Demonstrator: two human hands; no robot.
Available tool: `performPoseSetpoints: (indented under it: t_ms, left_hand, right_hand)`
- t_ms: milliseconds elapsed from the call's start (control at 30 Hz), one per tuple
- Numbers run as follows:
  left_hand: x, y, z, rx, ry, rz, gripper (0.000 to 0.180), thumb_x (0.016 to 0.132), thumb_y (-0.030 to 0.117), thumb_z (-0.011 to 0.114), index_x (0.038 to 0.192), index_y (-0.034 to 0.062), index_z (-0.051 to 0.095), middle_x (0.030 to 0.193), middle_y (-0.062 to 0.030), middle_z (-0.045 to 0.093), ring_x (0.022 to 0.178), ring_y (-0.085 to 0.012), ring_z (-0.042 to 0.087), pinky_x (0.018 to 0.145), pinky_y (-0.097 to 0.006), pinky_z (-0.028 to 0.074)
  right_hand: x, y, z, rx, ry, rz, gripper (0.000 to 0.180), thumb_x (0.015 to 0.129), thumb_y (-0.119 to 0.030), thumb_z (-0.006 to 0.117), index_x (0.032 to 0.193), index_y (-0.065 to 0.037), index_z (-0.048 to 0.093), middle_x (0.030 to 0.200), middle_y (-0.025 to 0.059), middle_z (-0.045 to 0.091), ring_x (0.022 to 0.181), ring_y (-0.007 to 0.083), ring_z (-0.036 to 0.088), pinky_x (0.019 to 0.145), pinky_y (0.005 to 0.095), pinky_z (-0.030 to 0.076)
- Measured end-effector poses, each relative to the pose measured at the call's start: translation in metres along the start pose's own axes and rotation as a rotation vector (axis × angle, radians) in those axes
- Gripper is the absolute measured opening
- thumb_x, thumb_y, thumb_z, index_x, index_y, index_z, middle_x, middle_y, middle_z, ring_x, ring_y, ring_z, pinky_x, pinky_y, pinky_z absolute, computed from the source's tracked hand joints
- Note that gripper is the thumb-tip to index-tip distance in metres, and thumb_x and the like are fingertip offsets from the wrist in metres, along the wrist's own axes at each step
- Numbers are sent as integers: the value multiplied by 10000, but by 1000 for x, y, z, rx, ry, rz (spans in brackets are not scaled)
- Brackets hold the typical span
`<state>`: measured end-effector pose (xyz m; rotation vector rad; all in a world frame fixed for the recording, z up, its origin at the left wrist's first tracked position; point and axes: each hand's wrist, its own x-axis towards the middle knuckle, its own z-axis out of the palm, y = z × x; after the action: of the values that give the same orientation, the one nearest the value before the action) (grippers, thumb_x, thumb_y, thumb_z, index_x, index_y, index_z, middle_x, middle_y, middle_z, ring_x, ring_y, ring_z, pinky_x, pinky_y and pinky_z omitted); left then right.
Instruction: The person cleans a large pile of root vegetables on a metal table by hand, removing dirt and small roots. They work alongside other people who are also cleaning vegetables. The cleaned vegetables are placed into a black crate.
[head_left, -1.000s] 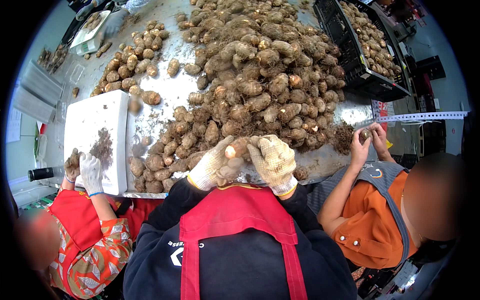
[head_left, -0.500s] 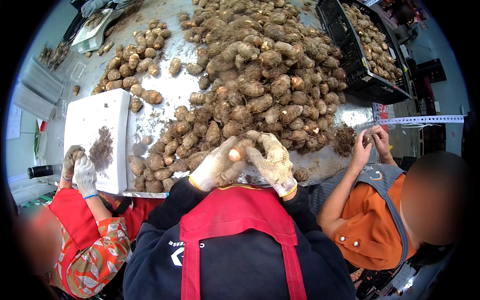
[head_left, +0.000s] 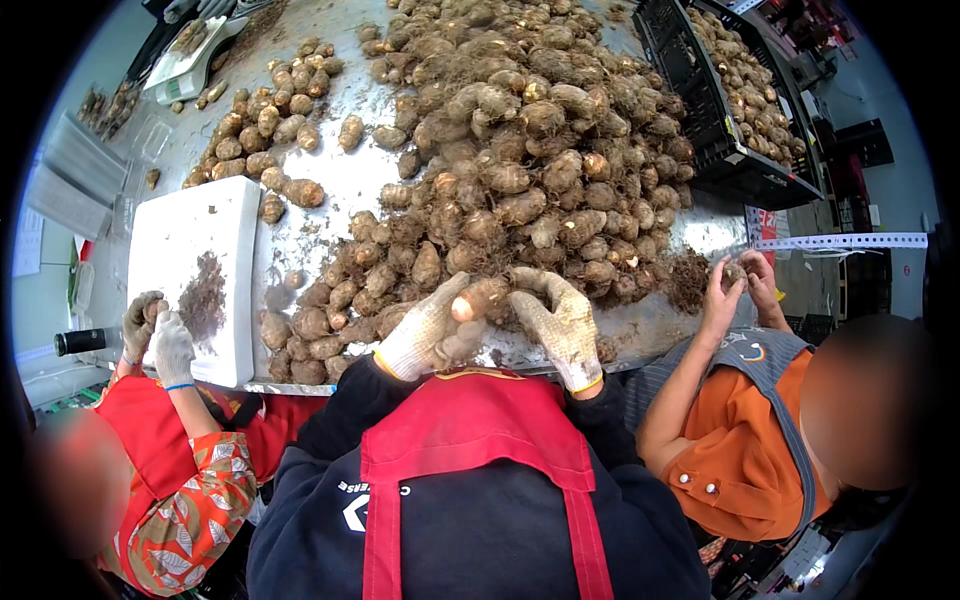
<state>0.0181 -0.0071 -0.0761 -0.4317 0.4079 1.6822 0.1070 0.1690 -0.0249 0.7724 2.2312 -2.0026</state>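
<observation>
Between my two gloved hands is a brown taro (head_left: 482, 299) with a pale cut end turned to the left. My left hand (head_left: 425, 332), in a cream knitted glove, is closed round the taro's left side. The fingers of my right hand (head_left: 560, 328), gloved the same way, bend over its right end and grip it. A large heap of hairy taros (head_left: 520, 180) rises on the metal table (head_left: 345, 190) right beyond my hands, and some lie close beside my left hand.
A white foam board (head_left: 165, 260) with brown scrapings lies at the left. Cleaner taros (head_left: 260, 120) are grouped behind it, near a white scale (head_left: 185, 65). A black crate (head_left: 700, 130) of taros stands at far right. Co-workers on both sides handle small pieces.
The taro has turned, showing more of its length. My right hand has shifted slightly right and down, its fingers now at the taro's right end.
</observation>
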Motion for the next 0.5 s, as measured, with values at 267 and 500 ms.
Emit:
performPoseSetpoints:
  t_ms: [267, 500]
  left_hand:
    - [-23, 55, 7, -19, -2, 257, 487, 978, 516, 491, 1227, 102, 558, 687, -26, 595, 358, -87, 383, 283, -189, 320]
    - [-73, 203, 34, 360, 0, 1248, 538, 940, 428, 587, 1249, -6, 517, 1153, -138, 650, 856, -202, 695, 573, -221, 596]
  right_hand:
    - [3, 26, -20, -155, 149, -120, 225, 940, -129, 602, 1110, 0, 673, 1010, 116, 692, 920, 191, 648, 807, 299, 506]
    - [1, 52, -30, -567, 97, -196, 278, 835, -225, 707, 1051, -50, 688, 987, 142, 692, 896, 290, 670, 793, 366, 527]
